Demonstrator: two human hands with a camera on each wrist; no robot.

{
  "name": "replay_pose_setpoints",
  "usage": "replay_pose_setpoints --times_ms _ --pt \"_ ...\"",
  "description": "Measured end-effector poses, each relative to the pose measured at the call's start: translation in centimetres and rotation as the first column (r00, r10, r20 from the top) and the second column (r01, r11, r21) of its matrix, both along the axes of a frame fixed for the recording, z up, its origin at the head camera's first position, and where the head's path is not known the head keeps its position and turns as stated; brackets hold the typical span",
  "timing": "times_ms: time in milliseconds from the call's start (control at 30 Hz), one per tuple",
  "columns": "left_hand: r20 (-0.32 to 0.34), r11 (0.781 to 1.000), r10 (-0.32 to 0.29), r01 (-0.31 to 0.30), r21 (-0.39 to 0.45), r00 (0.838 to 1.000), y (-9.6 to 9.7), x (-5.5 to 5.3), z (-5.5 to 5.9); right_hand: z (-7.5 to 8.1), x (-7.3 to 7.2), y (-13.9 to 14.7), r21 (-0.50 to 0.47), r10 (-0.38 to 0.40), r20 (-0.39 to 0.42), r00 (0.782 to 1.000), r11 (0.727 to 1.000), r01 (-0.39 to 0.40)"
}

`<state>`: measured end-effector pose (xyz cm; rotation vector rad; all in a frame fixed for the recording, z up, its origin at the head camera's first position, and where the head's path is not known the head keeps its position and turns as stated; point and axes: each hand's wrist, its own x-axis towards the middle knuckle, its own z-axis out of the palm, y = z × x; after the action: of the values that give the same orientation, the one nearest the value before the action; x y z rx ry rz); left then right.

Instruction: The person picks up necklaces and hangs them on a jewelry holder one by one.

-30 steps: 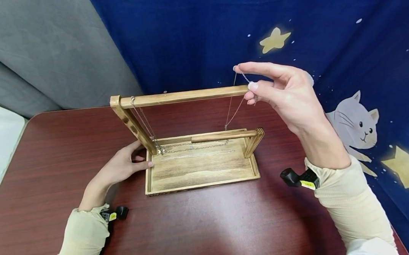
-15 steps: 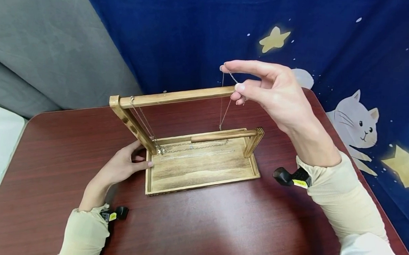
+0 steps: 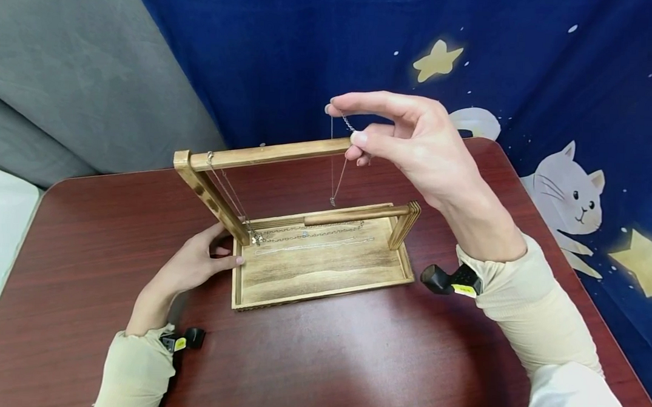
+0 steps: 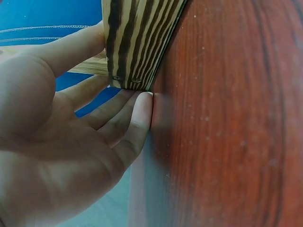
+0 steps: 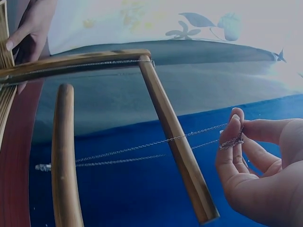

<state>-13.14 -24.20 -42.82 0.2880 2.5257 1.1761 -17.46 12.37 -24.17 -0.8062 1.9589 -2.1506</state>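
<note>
A wooden jewelry stand (image 3: 322,288) has a tray base, a high upper bar (image 3: 273,153) and a shorter lower bar (image 3: 358,216). My right hand (image 3: 416,134) pinches a thin silver necklace (image 5: 123,153) with the thumb, its chain draped over the extended index finger. The necklace's pendant (image 3: 333,201) hangs below, behind the upper bar in the head view. The hand overlaps that bar's right end. My left hand (image 3: 192,261) grips the tray's left end, thumb on the rim; in the left wrist view its fingers (image 4: 135,116) reach round the wood.
Another necklace (image 3: 225,190) hangs from the upper bar's left end, its charms near the tray. A chain with a small blue bead (image 3: 305,234) hangs around the lower bar. The stand sits on a dark red table (image 3: 308,366) before a blue curtain (image 3: 288,62).
My right hand has moved left along the upper bar, carrying the necklace and its hanging pendant. The left hand and the stand stay in place.
</note>
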Motion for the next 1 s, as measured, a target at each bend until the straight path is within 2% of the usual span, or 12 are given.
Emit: replay_pose_setpoints --times_ms 300,533,1000 --pt "-0.001 1.000 -0.003 0.003 -0.009 1.000 -0.1 0.0 -0.1 -0.4 0.0 -1.3 -0.070 0.062 0.032 0.998 0.996 -0.059" --pt "0.003 1.000 0.001 0.000 -0.025 1.000 -0.3 -0.1 -0.3 -0.8 0.1 -2.5 -0.043 0.096 0.026 0.995 0.995 -0.095" --pt "-0.004 1.000 0.005 -0.005 0.001 1.000 0.1 0.2 0.1 -1.4 0.0 -4.9 0.002 0.146 0.012 0.989 0.989 -0.146"
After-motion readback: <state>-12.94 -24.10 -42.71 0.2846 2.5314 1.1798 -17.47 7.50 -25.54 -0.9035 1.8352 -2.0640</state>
